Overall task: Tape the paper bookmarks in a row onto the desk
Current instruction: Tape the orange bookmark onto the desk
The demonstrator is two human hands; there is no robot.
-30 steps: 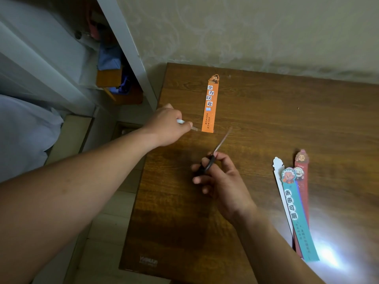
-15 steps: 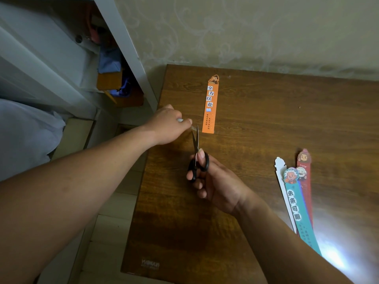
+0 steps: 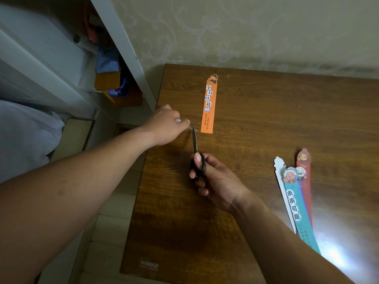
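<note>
Just right of the left hand (image 3: 166,128): orange bookmark (image 3: 209,105), black characters on white blocks. Right of the right hand (image 3: 217,181): teal bookmark (image 3: 297,212) with white characters, red bookmark (image 3: 306,181), white bookmark (image 3: 280,173). Desk (image 3: 266,119) dark brown woodgrain; scissors (image 3: 198,167) black-handled.

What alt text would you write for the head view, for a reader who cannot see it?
A right hand holds black-handled scissors, tips pointing at a left hand that pinches a pale object beside the near end of an orange bookmark on a wooden desk. More bookmarks lie fanned to the right.
</note>
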